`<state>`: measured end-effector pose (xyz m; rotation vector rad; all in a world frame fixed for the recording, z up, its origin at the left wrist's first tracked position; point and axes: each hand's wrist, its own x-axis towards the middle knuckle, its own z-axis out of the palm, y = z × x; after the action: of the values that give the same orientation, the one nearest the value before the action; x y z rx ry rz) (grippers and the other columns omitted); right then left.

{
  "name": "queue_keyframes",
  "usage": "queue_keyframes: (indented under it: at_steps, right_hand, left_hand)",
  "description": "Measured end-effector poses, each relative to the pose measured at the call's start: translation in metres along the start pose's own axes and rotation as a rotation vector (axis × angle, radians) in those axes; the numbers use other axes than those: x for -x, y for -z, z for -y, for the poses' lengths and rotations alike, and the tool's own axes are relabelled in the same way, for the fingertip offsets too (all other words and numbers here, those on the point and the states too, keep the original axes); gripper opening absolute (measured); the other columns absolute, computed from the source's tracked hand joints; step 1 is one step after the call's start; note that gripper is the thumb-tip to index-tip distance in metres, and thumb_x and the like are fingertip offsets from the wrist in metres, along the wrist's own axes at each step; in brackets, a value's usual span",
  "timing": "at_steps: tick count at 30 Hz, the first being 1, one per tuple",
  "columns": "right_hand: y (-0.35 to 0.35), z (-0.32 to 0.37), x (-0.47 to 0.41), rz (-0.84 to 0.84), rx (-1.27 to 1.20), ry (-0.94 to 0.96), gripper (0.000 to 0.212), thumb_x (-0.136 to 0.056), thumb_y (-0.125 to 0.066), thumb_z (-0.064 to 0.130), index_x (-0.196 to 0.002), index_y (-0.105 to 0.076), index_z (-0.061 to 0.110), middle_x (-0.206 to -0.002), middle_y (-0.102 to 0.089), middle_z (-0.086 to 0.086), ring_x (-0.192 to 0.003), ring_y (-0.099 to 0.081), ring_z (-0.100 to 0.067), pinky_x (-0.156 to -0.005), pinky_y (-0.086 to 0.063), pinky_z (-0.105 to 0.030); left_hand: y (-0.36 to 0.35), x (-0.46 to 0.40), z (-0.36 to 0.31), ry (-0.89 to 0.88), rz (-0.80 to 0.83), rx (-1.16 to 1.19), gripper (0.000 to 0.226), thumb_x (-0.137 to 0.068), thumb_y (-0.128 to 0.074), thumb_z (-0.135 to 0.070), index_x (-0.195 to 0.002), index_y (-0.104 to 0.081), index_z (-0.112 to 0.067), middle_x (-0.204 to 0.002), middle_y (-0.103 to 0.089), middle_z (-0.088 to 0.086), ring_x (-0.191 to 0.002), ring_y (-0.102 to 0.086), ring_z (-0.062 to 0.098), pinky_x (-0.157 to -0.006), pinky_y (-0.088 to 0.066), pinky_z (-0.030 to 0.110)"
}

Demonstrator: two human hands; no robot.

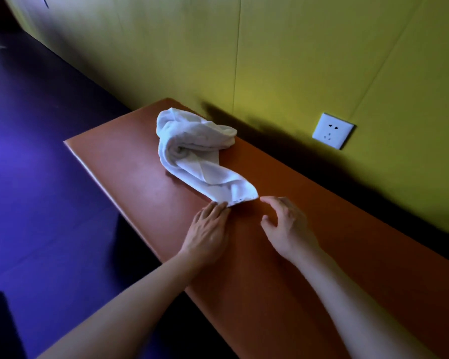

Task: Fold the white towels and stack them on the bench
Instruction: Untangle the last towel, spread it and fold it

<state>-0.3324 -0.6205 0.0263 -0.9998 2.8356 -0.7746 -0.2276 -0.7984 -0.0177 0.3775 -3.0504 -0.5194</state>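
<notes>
A crumpled white towel (197, 154) lies bunched on the orange bench (130, 177), with one end trailing toward me. My left hand (208, 229) lies flat on the bench, its fingertips touching the near corner of that trailing end. My right hand (285, 224) hovers just right of the towel's end, fingers loosely curved and thumb apart, holding nothing. No other towel is in view.
The bench runs along a yellow-green wall with a white power socket (333, 130) to the right. Dark purple floor (36, 177) lies left of the bench. A dark object (0, 327) sits at the lower left corner.
</notes>
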Motion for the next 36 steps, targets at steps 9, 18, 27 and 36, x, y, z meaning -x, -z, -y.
queue_keyframes:
  at_steps: [9,18,27,36]
  right_hand:
    - [0.058,-0.065,0.127,-0.056,-0.285,-0.393,0.04,-0.094,-0.064,0.032,-0.132,-0.057,0.021,-0.13,-0.061,-0.002,-0.12,-0.058,-0.022,-0.095,-0.047,-0.032]
    - [0.114,-0.119,0.239,-0.242,-0.497,-0.732,0.036,-0.085,-0.064,0.008,-0.121,-0.069,0.014,-0.12,-0.069,-0.009,-0.107,-0.065,-0.024,-0.081,-0.048,-0.026]
    - [0.186,-0.162,0.346,-0.289,-0.414,-0.649,0.031,-0.093,-0.06,0.008,-0.122,-0.064,0.015,-0.116,-0.065,-0.011,-0.103,-0.063,-0.028,-0.07,-0.049,-0.028]
    - [0.233,-0.166,0.408,-0.475,-0.181,-0.621,0.025,-0.091,-0.053,-0.002,-0.106,-0.065,0.014,-0.103,-0.066,-0.003,-0.089,-0.056,-0.015,-0.058,-0.035,-0.007]
  left_hand:
    - [-0.029,0.105,-0.167,-0.107,0.194,0.202,0.09,-0.075,-0.005,-0.051,-0.154,-0.033,-0.02,-0.163,-0.028,0.0,-0.152,-0.019,0.023,-0.12,-0.015,0.037]
    - [-0.055,0.178,-0.279,-0.381,0.366,0.241,0.069,-0.081,-0.024,-0.036,-0.144,-0.048,-0.019,-0.153,-0.043,0.002,-0.135,-0.044,0.029,-0.107,-0.038,0.045]
    - [-0.025,0.154,-0.292,-0.524,0.125,-0.165,0.056,-0.086,-0.042,-0.006,-0.141,-0.05,-0.015,-0.138,-0.058,0.008,-0.114,-0.055,0.039,-0.094,-0.045,0.047]
    - [-0.001,0.139,-0.348,-0.282,0.286,-0.619,0.04,-0.1,-0.045,-0.028,-0.14,-0.044,-0.032,-0.151,-0.039,0.001,-0.141,-0.027,0.032,-0.111,-0.032,0.047]
